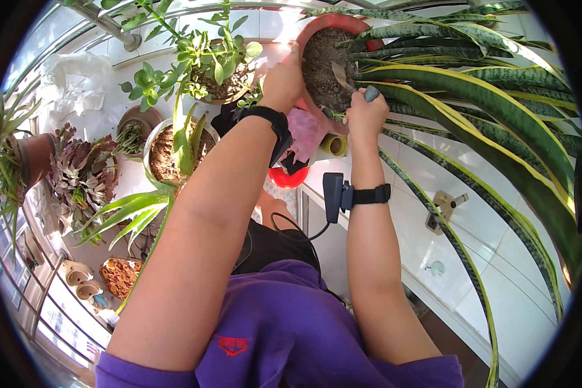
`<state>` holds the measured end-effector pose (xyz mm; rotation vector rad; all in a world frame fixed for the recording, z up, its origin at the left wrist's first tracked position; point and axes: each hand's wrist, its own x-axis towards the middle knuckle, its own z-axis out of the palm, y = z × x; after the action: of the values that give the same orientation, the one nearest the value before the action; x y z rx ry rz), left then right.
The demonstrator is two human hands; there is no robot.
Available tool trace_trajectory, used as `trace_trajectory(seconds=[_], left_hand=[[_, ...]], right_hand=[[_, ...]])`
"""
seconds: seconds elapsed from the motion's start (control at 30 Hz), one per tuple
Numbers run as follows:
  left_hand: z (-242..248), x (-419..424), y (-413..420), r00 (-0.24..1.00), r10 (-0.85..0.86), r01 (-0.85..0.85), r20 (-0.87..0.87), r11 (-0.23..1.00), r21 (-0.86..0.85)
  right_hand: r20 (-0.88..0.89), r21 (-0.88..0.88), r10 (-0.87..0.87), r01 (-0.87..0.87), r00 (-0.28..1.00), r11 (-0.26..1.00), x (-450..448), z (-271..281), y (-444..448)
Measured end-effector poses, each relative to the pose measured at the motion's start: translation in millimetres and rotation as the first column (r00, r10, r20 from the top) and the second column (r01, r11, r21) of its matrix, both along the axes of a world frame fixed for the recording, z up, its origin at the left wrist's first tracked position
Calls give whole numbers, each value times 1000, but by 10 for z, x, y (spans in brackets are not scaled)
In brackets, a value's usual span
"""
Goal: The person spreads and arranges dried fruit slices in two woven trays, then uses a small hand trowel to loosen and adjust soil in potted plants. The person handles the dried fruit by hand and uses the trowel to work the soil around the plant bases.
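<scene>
A red plastic pot (315,31) of dark, crumbly soil (322,65) holds a snake plant (446,77) whose long, yellow-edged leaves spread to the right. My left hand (282,82) rests at the pot's left side, with a finger extended along the rim. In my right hand (367,114) is the grey handle of a small garden trowel (340,75). The trowel's blade touches the soil near the base of the leaves. My right fist partly hides the handle.
Left of the pot stand a potted jade-like succulent (223,87), an aloe in a white-rimmed pot (167,150) and a purplish succulent (82,179). Below the red pot are a pink cloth (303,136), a yellow cup (334,144) and a red basin (288,178). Metal railing runs along the left.
</scene>
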<state>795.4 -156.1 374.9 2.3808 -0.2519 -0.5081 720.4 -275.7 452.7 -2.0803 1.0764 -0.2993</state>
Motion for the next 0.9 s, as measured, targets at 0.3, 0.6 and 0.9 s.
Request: trace_trajectory(seconds=[0.3, 0.6, 0.9], left_hand=[[21, 3, 15, 1000, 0, 0, -27, 1000, -12], [40, 9, 20, 1000, 2, -3, -28, 1000, -28], [2, -2, 15, 1000, 11, -11, 2, 999, -31]], right_hand=[[-51, -105, 93, -98, 994, 990, 80, -117, -111], [-166, 62, 124, -116, 978, 991, -93, 393, 108], [27, 56, 150, -151, 988, 987, 182, 254, 69]])
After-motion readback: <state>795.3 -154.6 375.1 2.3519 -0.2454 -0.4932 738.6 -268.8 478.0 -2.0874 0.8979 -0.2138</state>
